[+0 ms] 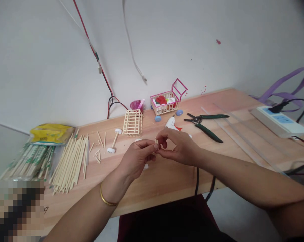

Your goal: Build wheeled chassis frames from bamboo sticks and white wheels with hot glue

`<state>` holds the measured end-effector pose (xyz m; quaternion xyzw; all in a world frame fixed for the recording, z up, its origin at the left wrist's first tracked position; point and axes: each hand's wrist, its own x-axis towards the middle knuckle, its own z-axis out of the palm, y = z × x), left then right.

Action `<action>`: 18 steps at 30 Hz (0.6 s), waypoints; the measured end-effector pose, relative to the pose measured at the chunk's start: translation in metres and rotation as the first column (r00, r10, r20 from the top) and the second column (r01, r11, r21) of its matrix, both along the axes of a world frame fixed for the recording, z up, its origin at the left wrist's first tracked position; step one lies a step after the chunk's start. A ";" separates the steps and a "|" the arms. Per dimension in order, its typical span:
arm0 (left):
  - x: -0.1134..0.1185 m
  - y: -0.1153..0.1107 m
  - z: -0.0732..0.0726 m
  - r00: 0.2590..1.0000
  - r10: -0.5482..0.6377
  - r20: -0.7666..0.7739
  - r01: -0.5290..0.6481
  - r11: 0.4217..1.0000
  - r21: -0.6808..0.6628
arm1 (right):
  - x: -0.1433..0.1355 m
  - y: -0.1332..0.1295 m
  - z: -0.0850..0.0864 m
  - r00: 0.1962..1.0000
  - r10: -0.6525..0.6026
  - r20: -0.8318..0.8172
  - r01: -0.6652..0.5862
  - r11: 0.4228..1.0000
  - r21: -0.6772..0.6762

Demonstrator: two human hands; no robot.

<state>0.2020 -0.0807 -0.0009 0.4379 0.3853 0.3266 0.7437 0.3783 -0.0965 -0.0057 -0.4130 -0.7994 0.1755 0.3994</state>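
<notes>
Nearer than the slatted stick frame (133,123), the left hand (139,157) and right hand (179,145) both pinch a short stick (156,141) between their fingertips; left of the frame lie a chopstick pile (70,164) and a white-wheeled axle (114,141), right of it a glue gun (170,123) (white, red-triggered), and just behind it a purple cup (135,105)
</notes>
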 end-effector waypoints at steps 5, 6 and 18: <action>-0.001 -0.001 -0.002 1.000 -0.030 -0.007 0.030 0.999 0.036 | -0.002 -0.001 -0.001 0.999 0.005 -0.036 -0.005 1.000 -0.026; -0.001 -0.001 -0.002 0.999 -0.032 -0.008 0.032 0.998 0.054 | -0.002 -0.001 0.000 0.999 0.004 -0.042 -0.006 0.999 -0.038; -0.002 0.002 0.001 0.956 0.097 -0.278 0.081 0.821 0.566 | 0.007 0.009 0.000 0.891 0.072 -0.447 -0.288 0.853 -0.435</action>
